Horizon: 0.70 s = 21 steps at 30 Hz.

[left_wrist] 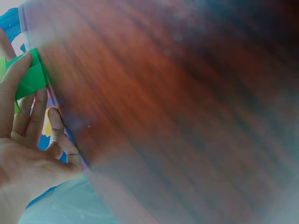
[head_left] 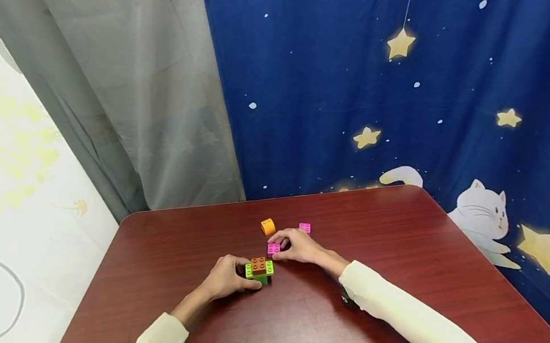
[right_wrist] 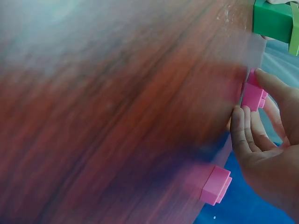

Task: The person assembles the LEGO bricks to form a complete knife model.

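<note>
Head view shows a dark red-brown table filling the lower middle of the frame. Near the centre of the table, the left hand grips a block stack between thumb and fingers; a brown-orange studded brick sits on top, a lime piece below it, green beneath. Just right of the stack, the right hand pinches a pink brick between thumb and fingers; stack and brick are apart. Above them lie a yellow-orange block and, behind the right hand, a second pink brick. Left wrist view places the stack's green part at upper left; right wrist view places the pinched brick at right, the second pink brick lower right.
</note>
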{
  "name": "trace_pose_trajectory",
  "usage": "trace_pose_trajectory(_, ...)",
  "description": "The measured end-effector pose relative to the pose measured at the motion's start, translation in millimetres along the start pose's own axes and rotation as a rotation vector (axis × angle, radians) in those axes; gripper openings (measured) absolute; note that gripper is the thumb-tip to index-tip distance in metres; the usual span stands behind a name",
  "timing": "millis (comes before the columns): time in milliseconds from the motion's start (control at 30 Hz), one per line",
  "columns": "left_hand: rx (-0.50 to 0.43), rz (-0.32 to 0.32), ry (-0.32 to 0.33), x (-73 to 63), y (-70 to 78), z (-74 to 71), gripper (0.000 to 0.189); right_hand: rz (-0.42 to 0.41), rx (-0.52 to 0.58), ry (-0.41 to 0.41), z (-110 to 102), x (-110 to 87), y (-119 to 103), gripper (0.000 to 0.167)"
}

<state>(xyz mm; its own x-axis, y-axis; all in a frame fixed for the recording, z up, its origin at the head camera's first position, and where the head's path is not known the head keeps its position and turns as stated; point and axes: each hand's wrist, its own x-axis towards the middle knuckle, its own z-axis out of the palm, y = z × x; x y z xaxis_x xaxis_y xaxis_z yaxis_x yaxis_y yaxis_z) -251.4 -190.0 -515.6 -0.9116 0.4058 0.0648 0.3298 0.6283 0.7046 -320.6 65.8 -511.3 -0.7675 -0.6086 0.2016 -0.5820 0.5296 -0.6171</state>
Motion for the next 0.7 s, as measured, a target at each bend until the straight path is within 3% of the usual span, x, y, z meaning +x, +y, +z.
trace_pose_trajectory(200,0.014,-0.016,-0.006,0.7,0.8,-0.4,0.044,0.005,0.036,0.006,-7.3,-7.8,-1.4,0.036)
trace_pose_trajectory(700,-0.012,0.001,-0.023,0.5,0.1,-0.4,0.045,-0.032,0.004,0.034,-25.1,-19.5,-8.6,0.037)
